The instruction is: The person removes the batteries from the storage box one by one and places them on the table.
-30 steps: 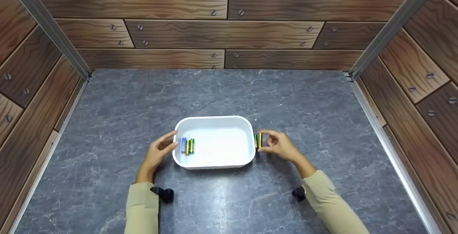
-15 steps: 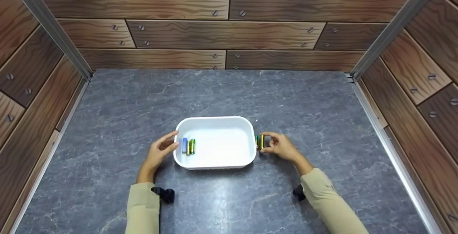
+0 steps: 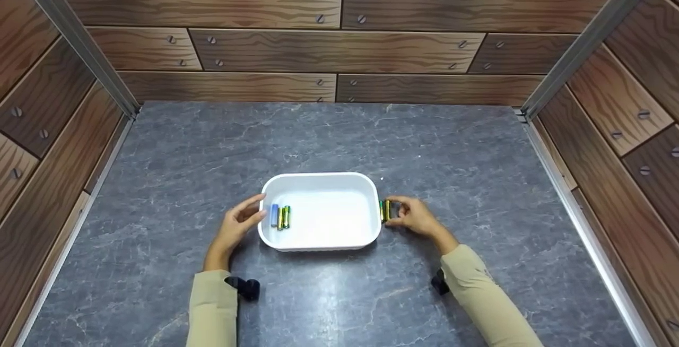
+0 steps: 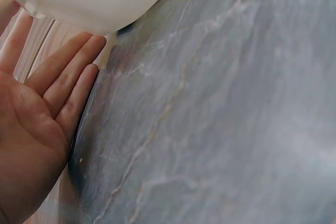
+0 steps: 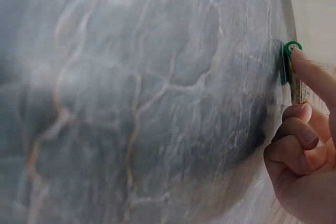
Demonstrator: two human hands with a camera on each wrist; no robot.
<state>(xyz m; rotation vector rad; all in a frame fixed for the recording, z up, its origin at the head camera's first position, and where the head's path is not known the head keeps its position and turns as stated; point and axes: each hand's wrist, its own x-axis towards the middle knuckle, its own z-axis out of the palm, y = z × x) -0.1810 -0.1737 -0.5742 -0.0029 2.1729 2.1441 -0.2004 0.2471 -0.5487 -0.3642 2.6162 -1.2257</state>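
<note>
A white plastic tray (image 3: 329, 247) stands mid-table in the head view. Inside, at its left end, lie a blue battery (image 3: 274, 215) and two gold-and-green batteries (image 3: 284, 217), side by side. My left hand (image 3: 233, 230) touches the tray's left side, its fingers extended along the outer wall in the left wrist view. At the tray's right side, my right hand (image 3: 419, 217) pinches a gold-and-green battery (image 3: 388, 211) by its ends between thumb and finger. Another battery (image 3: 381, 211) lies between it and the tray wall, partly hidden in the right wrist view.
The grey marbled tabletop (image 3: 329, 304) extends around the tray. Wood-patterned walls (image 3: 339, 50) enclose the back and sides, with metal posts at the corners. A black wrist camera (image 3: 248, 288) sits by the left sleeve, another (image 3: 439, 282) by the right.
My right hand drew its battery slightly away from the tray's side, then brought it back close beside the other one. My left hand has stayed at the tray.
</note>
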